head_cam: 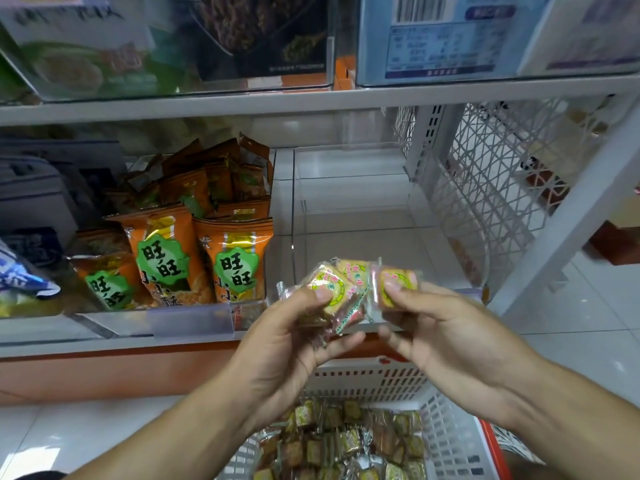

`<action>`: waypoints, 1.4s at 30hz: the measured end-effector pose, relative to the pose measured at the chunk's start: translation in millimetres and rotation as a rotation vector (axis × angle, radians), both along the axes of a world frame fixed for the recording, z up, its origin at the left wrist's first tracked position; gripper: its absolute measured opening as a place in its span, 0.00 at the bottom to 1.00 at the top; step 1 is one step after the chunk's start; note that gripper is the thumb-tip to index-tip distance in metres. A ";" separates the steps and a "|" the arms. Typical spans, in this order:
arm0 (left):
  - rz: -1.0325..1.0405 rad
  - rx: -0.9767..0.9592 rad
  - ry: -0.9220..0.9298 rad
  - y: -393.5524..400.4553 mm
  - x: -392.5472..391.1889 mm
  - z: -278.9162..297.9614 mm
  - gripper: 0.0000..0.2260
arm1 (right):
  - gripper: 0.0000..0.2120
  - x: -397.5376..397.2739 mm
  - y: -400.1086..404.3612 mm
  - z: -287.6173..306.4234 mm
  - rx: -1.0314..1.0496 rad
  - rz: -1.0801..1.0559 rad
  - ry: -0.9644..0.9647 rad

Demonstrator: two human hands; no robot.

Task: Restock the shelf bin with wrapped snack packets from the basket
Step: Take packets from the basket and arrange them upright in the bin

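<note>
The white shelf (311, 98) fills most of the view, its lower tier lying beyond and above the fingers. On that tier, straight ahead of both hands, sits the clear shelf bin (349, 202); it looks bare, so the restocking seems barely begun. Up and to the left of the fingers, a neighbouring bin is packed with orange snack bags (194, 244). Below the wrists, nearest the person, stands the white basket (446, 431) with a red rim, holding a heap of small wrapped snack packets (343, 445).

The left hand (294, 344) grips a loose bunch of packets (332, 292), thumb on top and fingers (341, 342) curled beneath. The right hand (446, 334) pinches a single packet (398, 284) between thumb and fingers, its wrapper just beside, perhaps touching, the left hand's bunch. Both handfuls hang at the front lip of the bin, not yet inside it.

The chief risk, as I judge it, lies in the left hand's bunch: several slick wrappers are held by one thumb, and a crimped end already pokes out low between the fingers. A loosened grip during the reach forward could let one slip out, to drop back into the basket or onto the tiled floor (69, 438). The bin's clear front wall is hard to see, so packets could catch on its edge and spill short. Releasing too far left might land them on the divider, near the orange bags.
</note>
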State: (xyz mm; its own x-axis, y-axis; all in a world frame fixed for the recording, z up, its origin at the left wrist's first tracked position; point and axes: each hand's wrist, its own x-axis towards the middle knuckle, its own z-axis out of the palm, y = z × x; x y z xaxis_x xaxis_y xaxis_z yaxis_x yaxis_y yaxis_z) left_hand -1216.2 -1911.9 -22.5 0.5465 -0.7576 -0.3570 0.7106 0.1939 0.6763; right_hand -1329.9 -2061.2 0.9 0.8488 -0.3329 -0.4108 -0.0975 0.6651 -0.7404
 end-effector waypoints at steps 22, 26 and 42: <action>0.094 0.164 -0.402 2.7 -9.1 -6.1 0.19 | 0.20 -4.5 13.1 -5.9 -0.020 0.040 -0.012; 0.083 0.163 -0.412 3.6 -9.4 -7.4 0.17 | 0.19 -3.1 13.1 -8.9 0.003 0.026 0.028; 0.116 0.188 -0.574 3.7 -15.0 -9.5 0.18 | 0.21 -4.2 17.0 -7.3 -0.109 0.027 0.020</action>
State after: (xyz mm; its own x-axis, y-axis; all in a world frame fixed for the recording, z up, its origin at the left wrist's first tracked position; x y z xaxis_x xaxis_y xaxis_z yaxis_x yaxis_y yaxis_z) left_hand -1231.2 -1908.2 -32.0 0.7663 -0.6342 -0.1032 0.2047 0.0887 0.9748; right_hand -1334.1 -2044.2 -6.3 0.8502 -0.3538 -0.3898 -0.1294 0.5774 -0.8062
